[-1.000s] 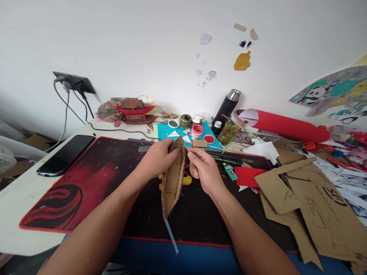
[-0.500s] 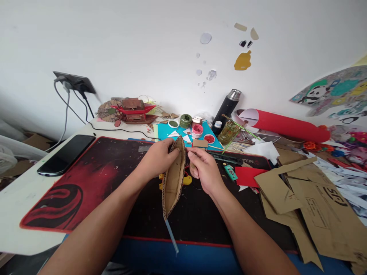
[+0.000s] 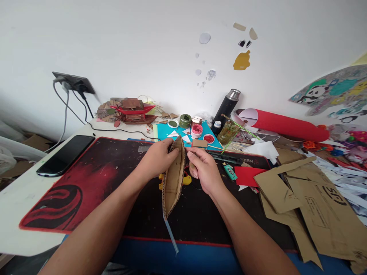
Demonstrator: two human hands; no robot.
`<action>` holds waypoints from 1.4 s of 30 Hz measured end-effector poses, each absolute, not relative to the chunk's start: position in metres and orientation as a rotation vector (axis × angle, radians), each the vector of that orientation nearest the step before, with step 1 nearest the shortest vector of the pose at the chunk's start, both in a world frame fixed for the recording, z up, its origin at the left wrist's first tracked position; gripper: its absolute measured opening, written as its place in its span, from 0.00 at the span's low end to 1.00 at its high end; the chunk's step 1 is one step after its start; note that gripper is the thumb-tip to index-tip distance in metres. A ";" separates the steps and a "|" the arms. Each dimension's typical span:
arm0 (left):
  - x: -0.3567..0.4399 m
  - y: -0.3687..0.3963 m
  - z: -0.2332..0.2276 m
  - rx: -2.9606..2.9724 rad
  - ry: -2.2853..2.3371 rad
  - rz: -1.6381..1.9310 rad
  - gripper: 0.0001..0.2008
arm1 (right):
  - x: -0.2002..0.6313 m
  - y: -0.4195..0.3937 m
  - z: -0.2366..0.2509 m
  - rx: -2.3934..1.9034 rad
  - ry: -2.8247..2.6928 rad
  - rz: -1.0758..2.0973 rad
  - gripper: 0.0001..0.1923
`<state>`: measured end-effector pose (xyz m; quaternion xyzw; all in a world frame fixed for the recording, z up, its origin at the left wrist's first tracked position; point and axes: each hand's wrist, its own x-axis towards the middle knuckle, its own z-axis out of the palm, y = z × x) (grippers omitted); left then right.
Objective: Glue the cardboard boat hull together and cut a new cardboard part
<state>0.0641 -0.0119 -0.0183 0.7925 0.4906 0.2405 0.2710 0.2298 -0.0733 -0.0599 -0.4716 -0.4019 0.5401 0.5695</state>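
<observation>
Cardboard hull held up just above the mat, far tip pinched between both hands, near tip pointing back over the mat's near edge with a pale strip trailing from it. Left hand wrapped around the hull's left wall near the far tip, fingers curled over the rim; right hand closed on the right wall just across from it, thumb and forefinger meeting at the point. Judged as pressing the two walls together at the tip. Best done with even, steady pressure from both sides, walls kept level so the corrugated edges line up, and the grip kept close to the seam rather than down the hull, where squeezing would likely buckle the soft board. Worth keeping the hull off the mat while pressing, since the loose strip could snag or drag. Yellow bits just behind the hull, partly hidden, identity hard to tell. Right of the hull: a green lighter, red paper, then cardboard offcuts. Beyond the hull: paint pots on a blue sheet and a flask. Far left of the hull, off the mat: a phone on the tabletop.
</observation>
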 end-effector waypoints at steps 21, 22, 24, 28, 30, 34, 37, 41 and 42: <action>0.065 -0.013 -0.016 2.142 1.354 0.613 0.12 | 0.229 -0.074 -0.059 -1.123 -0.950 1.259 0.21; 0.065 -0.013 -0.016 2.145 1.352 0.614 0.12 | 0.229 -0.074 -0.059 -1.122 -0.948 1.258 0.21; 0.065 -0.013 -0.016 2.153 1.350 0.614 0.11 | 0.229 -0.074 -0.058 -1.125 -0.950 1.259 0.21; 0.065 -0.013 -0.016 2.175 1.363 0.611 0.12 | 0.228 -0.074 -0.058 -1.126 -0.950 1.260 0.21; 0.065 -0.013 -0.016 2.182 1.367 0.607 0.11 | 0.228 -0.074 -0.058 -1.125 -0.945 1.259 0.20; 0.065 -0.013 -0.017 2.182 1.364 0.617 0.10 | 0.228 -0.073 -0.058 -1.128 -0.942 1.262 0.20; 0.066 -0.013 -0.017 2.179 1.369 0.618 0.10 | 0.228 -0.073 -0.058 -1.133 -0.940 1.264 0.20; 0.067 -0.012 -0.018 2.177 1.368 0.609 0.11 | 0.228 -0.073 -0.059 -1.129 -0.936 1.270 0.21; 0.067 -0.012 -0.018 2.175 1.366 0.608 0.11 | 0.228 -0.073 -0.059 -1.131 -0.937 1.270 0.21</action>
